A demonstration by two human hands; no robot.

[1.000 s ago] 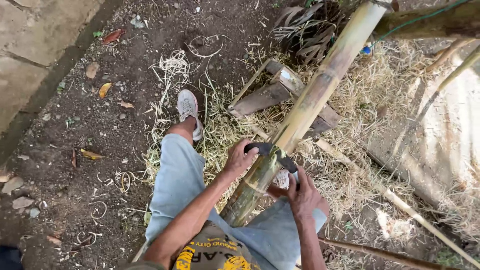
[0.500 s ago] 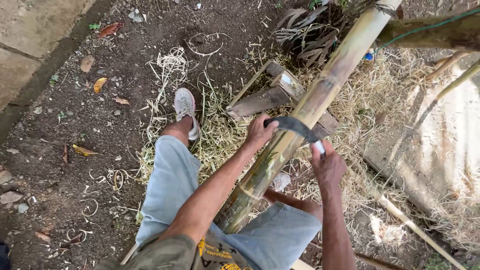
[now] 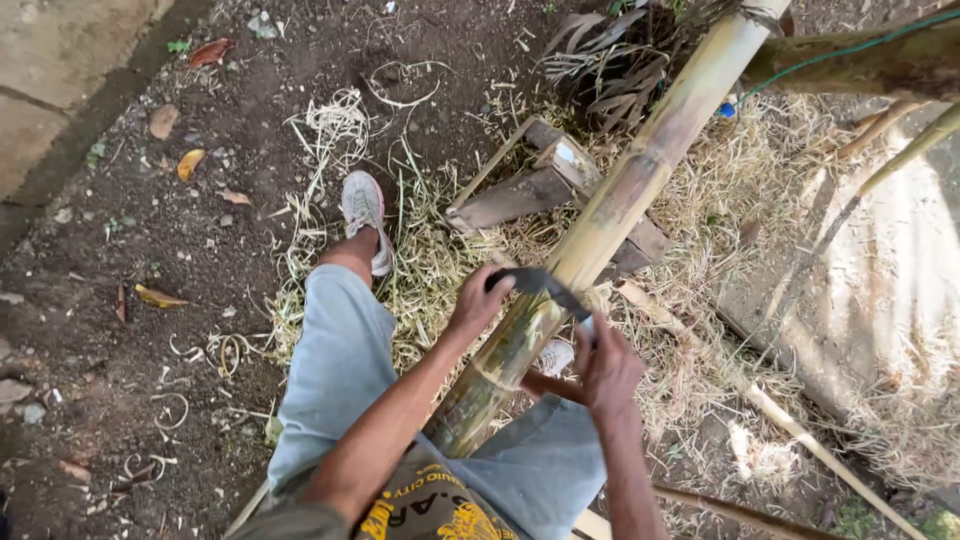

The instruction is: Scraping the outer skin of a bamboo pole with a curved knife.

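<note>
1. Since half a second ago both hands and the curved blade (image 3: 545, 287) have slid back down the bamboo pole (image 3: 600, 225) toward the body; a second ago they sat lower still.
2. Left hand (image 3: 478, 298) fingers closed around the blade's left end; right hand (image 3: 607, 367) fingers closed around the right end, handle mostly hidden in the grip.
3. Blade lies across the pole, touching its top face. Pole runs diagonally from between the legs up to the top right, top end cut off by the frame.
4. Around: wooden blocks (image 3: 540, 180) under and beside the pole, pale shavings (image 3: 430, 260) on the dirt ground, white shoe (image 3: 365, 215) left of the pole, second shoe (image 3: 553, 356) half hidden behind the pole.
5. Thin bamboo stick (image 3: 800, 440) lies right of the hands. Green cord (image 3: 850, 45) top right, attachment unclear.
6. Blade edge too dark to make out.
</note>
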